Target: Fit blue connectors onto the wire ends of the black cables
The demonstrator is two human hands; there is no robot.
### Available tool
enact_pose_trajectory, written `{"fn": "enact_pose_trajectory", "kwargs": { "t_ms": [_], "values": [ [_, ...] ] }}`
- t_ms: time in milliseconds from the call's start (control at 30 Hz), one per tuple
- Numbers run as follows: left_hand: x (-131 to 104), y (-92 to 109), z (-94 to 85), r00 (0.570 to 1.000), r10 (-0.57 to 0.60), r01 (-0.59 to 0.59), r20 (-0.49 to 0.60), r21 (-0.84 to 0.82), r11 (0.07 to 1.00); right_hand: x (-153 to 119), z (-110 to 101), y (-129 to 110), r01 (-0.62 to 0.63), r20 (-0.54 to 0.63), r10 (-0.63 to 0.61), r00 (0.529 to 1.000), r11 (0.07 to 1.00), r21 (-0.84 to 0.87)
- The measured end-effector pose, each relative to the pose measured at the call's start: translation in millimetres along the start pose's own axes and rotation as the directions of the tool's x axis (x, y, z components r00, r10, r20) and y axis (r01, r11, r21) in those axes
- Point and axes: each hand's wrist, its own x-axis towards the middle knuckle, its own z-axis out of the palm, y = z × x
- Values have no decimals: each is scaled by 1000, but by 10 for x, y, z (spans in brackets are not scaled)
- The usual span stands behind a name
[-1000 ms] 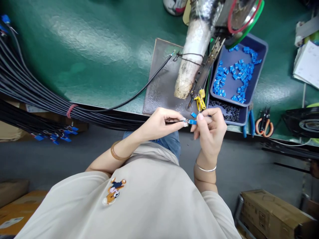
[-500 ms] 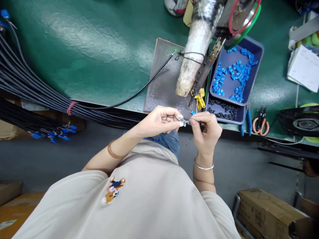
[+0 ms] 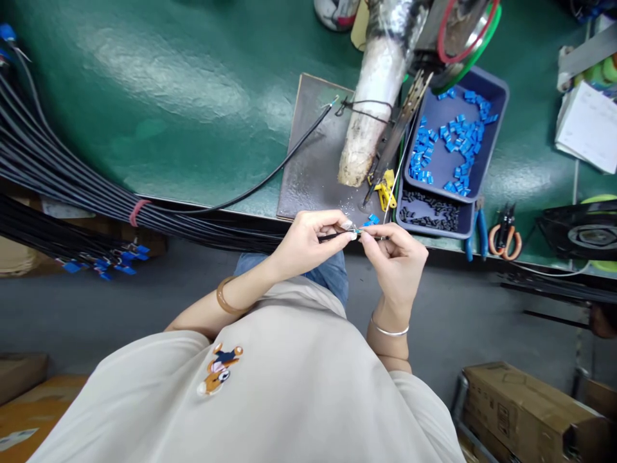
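My left hand [image 3: 321, 241] is closed around a black cable [image 3: 331, 236], its stripped end poking out between thumb and fingertips. Thin coloured wires [image 3: 357, 232] show at that end, and my right hand [image 3: 396, 254] pinches them from the other side. The fingertips of both hands nearly meet, which partly hides the wire ends. Small blue connectors [image 3: 371, 220] lie just beyond my right fingertips, at the mat's front edge. A thin silvery strand [image 3: 398, 170] runs down from the metal arm toward my right hand; whether the fingers touch it is unclear.
A wrapped tube [image 3: 362, 128] hangs over the dark mat [image 3: 308, 186], near a yellow tool [image 3: 387, 190]. Right of it are a bin of blue connectors [image 3: 491, 148], a bin of black pieces [image 3: 463, 226], blue pliers [image 3: 481, 235] and orange-handled cutters [image 3: 504, 241]. Bundled cables [image 3: 96, 183] line the left edge.
The blue piece at my right fingertips no longer shows there, and more blue shows on the mat's edge. My fingertips have drawn closer together. The silvery strand is now plainly visible.
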Motion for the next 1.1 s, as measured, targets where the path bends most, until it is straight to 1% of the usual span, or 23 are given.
{"fn": "enact_pose_trajectory", "kwargs": {
  "t_ms": [100,167,300,367,400,433,467,533,567,600,667,733,767,900,1100],
  "values": [
    [-2,-9,-1,998,61,-60,-11,93,994,17,-5,1,11,5,-11,1000,1000,2],
    [0,-7,-2,990,141,-135,-19,187,973,23,-19,9,4,16,-4,1000,1000,3],
    [8,0,12,943,332,-301,-9,395,868,37,-43,38,-17,36,18,999,999,-29],
    [6,2,31,919,394,-349,-3,457,818,43,-40,45,-16,37,17,999,999,-48],
    [2,3,41,915,403,-353,-7,471,809,43,-32,44,-8,38,10,999,998,-55],
    [-4,7,50,920,391,-338,-19,467,817,42,-20,42,12,35,-10,999,998,-66],
    [-11,14,56,935,354,-304,-35,440,845,38,-6,39,54,23,-52,998,995,-79],
    [-23,39,57,975,215,-188,-53,319,929,25,22,34,169,-17,-172,985,980,-103],
    [-25,56,51,990,134,-119,-45,242,963,18,32,34,205,-45,-210,977,973,-104],
    [-24,75,42,998,63,-58,-28,165,985,14,36,37,209,-76,-216,974,974,-92],
    [-13,108,21,1000,-25,25,10,40,999,14,25,45,137,-116,-141,983,990,-40],
    [4,125,6,998,-55,56,23,-38,998,27,-7,50,68,-108,-70,992,998,-17],
    [12,125,4,998,-60,61,22,-61,996,36,-25,50,68,-88,-71,994,997,-27],
    [25,90,19,998,-67,68,16,-85,994,66,-72,33,162,-4,-164,986,980,-111],
    [30,54,27,997,-73,75,24,-128,989,75,-77,32,175,34,-172,984,978,-112]
  ]
}}
